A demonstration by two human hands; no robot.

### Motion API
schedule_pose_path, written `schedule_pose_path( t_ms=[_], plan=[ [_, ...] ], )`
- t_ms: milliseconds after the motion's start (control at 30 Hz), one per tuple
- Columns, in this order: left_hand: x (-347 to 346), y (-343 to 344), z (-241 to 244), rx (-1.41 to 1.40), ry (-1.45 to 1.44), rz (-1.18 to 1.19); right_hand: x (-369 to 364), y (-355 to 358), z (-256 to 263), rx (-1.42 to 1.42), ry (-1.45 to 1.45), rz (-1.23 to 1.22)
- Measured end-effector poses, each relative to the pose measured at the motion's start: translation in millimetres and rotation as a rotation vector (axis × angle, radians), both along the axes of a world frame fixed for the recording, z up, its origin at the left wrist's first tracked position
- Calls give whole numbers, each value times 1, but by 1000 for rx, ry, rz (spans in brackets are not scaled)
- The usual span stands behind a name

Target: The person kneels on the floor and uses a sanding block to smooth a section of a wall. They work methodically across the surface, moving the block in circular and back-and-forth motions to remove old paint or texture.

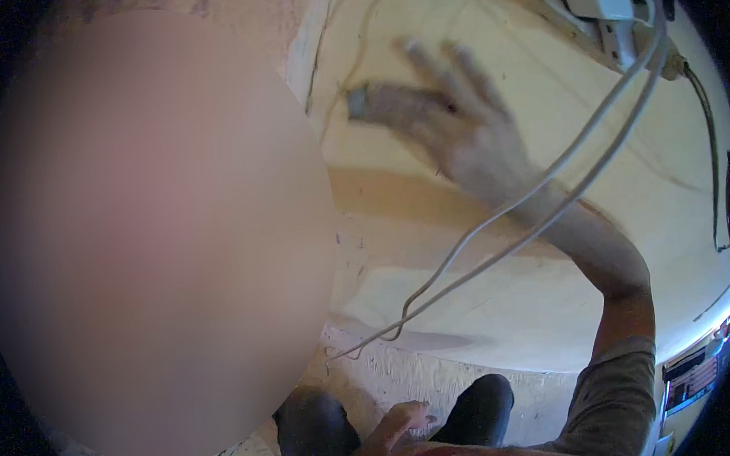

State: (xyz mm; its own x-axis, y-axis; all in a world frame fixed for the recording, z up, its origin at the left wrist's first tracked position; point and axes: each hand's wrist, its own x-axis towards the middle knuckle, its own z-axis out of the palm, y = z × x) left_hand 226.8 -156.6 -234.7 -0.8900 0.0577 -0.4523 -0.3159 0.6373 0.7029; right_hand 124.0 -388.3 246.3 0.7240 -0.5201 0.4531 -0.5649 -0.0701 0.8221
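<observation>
My right hand (470,125) is raised over a cream-yellow wall (554,85), blurred, with two fingers spread. A small grey-green thing (356,103) shows at its left end; whether it is held or worn on a digit cannot be told. Two pale cables (500,234) pass in front of my right wrist and forearm and run down to the left. They lead up to a white plug or adapter (602,0) at a socket board (616,43). Low between my knees is my left hand (410,415), with fingers partly curled; its grip is unclear.
A large blurred oval (157,237) hides the left side. A dark cord (709,133) hangs from the socket board. My knees (315,419) are bent near the worn lower surface. Beyond my right sleeve, several objects stand near a bright opening at the far right.
</observation>
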Motion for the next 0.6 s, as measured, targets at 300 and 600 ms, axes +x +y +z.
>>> schedule_pose_path(
  t_ms=[300,600],
  plan=[
    [-16,9,86,61,86,-197,-43,75,6,668,-115,81],
    [-20,-11,109,224,619,101,-85,130,-4,668,-460,269]
  ],
)
